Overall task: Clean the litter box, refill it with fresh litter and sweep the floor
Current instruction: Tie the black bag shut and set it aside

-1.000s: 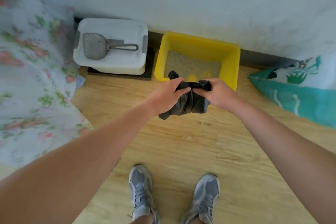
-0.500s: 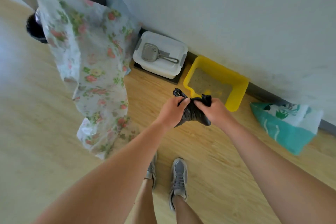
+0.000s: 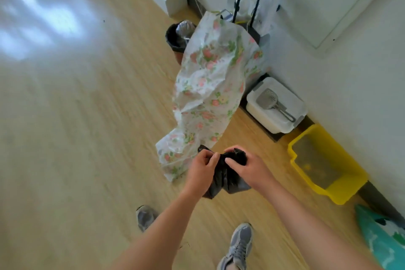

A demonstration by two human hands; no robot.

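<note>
Your left fingers are curled and pinch one gathered end of the small black plastic bag. Your right fingertips pinch the other end just beside them. Both the left hand and the right hand are closed round the bag's neck, thumbs nearly touching. The filled belly of the bag hangs below them, off the pale wooden plank floor. It looks as if you are twisting or knotting the neck shut, though the blur hides whether a knot has formed.

To your right, against the white wall, the yellow rectangular plastic litter box sits on the floor. It holds only a thin layer of litter, with patches of yellow base showing. Just beyond it, the grey slotted scoop lies on the lid of a white plastic storage tub. At the near right edge lies a teal printed sack, probably the fresh litter.

A white floral sheet is draped over something just beyond your hands. Farther off, at the sheet's far left edge, stands a round waste bin with a black liner.

Judging by this, the scooping is done and the waste is bagged. What remains is to close the bag and drop it in the bin, then refill the litter box and sweep. No broom is clearly visible.
</note>
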